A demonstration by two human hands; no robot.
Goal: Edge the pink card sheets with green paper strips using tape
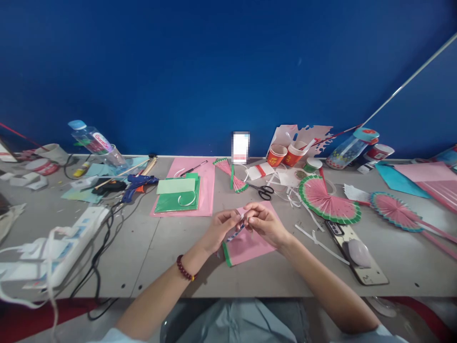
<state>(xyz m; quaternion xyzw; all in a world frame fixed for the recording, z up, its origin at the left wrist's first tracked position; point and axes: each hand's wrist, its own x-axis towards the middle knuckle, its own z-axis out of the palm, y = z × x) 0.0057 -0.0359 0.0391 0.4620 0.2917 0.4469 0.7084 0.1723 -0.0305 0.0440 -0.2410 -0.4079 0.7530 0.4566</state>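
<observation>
My left hand [223, 228] and my right hand [266, 224] meet above a pink sheet of paper [257, 245] with a green strip along its left edge. Both are closed, with fingertips pinched close together. Between them shows a small whitish piece [242, 216], too small to name; my left thumb and fingers press on it. Below the fingertips a narrow dark-and-white striped piece [235, 233] slants down over the paper. What my right fingertips grip is hidden. Black-handled scissors [265, 192] lie beyond the hands.
Folded watermelon paper fans [330, 205] and a phone [369, 264] with a mouse [359, 252] on it lie right. Green paper packs [174, 200] sit ahead-left. Further left are a blue glue gun [137, 183], black cables and a white power strip [76, 243]. Red paper cups [277, 155] stand behind.
</observation>
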